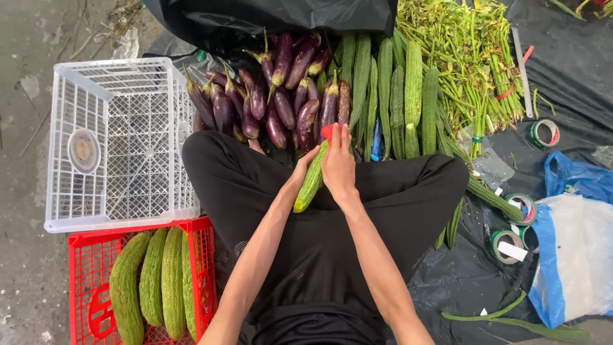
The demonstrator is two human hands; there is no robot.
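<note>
My left hand point(300, 171) holds a long green ridged gourd point(311, 182) from the left side, above my lap in black trousers. My right hand point(338, 163) lies over the gourd's upper part and pinches a small red thing point(327, 132) at its tip; what that thing is I cannot tell. Right beyond my hands lie a heap of purple eggplants point(274, 96) and a row of more ridged gourds point(396, 96).
An empty white plastic crate point(57, 160) stands at the left. Below it a red crate point(80, 281) holds several bitter gourds point(153, 281). Bundled green stems point(472, 57) lie at the upper right, tape rolls point(543, 133) and blue and white bags point(575, 255) at the right on black sheeting.
</note>
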